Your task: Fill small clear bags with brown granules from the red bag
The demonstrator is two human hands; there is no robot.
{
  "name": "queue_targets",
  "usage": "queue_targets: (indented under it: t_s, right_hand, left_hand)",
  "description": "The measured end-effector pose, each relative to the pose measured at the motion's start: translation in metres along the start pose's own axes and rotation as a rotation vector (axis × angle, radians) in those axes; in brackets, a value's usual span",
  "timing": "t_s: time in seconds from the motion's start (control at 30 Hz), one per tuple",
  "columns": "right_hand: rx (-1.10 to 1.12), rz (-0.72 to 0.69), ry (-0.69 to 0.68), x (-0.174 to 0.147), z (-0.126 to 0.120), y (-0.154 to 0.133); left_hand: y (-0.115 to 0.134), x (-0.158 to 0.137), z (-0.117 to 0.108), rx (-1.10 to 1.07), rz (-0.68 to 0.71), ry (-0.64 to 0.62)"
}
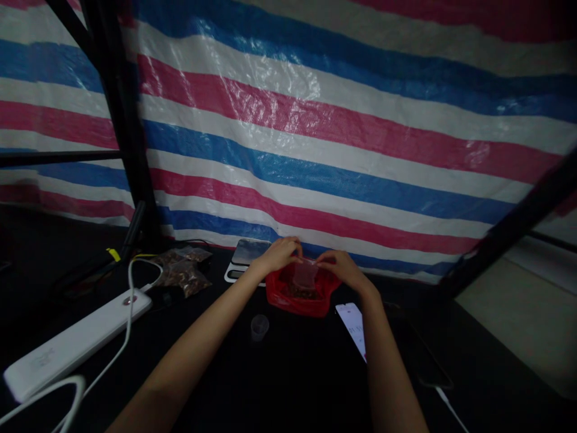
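Note:
My left hand [283, 254] and my right hand [340, 266] pinch the two upper corners of a small clear plastic bag [305, 275]. It hangs between them over an open red plastic bag [295, 304]. Brown bits [306, 293] lie inside the red bag, below the clear one. Whether the clear bag has anything in it is too dim to tell. Behind my left wrist stands a digital scale [247, 252], partly covered by the arm. A small clear plastic cup [259, 326] sits on the dark table, nearer to me than the red bag.
Several filled clear bags [184, 270] lie at the left. A white power strip [81, 340] with a white cable [130, 313] is in front of them. Beside my right forearm lies a lit phone [352, 325], and a dark device [421, 352] is farther right. Striped sheeting [315, 162] hangs behind.

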State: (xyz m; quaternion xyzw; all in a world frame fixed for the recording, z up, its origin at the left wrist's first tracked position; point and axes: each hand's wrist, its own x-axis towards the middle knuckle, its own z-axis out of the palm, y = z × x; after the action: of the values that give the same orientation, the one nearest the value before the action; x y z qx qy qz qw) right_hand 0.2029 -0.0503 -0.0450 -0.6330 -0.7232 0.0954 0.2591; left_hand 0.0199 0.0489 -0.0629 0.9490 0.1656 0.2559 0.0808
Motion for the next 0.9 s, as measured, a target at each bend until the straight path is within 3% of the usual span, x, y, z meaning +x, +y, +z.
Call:
queue_targets:
  t_s: [0.37, 0.5, 0.63, 0.77, 0.9]
  right_hand:
    - [0.017, 0.036, 0.012, 0.001, 0.000, 0.008]
    - [0.063, 0.055, 0.108, 0.001, -0.001, 0.008]
    - [0.200, 0.053, 0.208, 0.001, -0.005, 0.002]
    - [0.300, 0.038, 0.309, 0.003, -0.001, -0.003]
    - [0.270, 0.007, 0.324, 0.006, 0.012, -0.002]
  left_hand:
    - [0.005, 0.004, -0.001, -0.072, -0.080, -0.035]
    - [0.006, 0.005, -0.011, -0.104, -0.098, 0.046]
    - [0.005, 0.003, -0.015, -0.294, -0.092, 0.139]
    - [0.002, -0.004, 0.007, -0.458, -0.146, 0.079]
    - [0.000, -0.010, 0.032, -0.353, -0.329, 0.056]
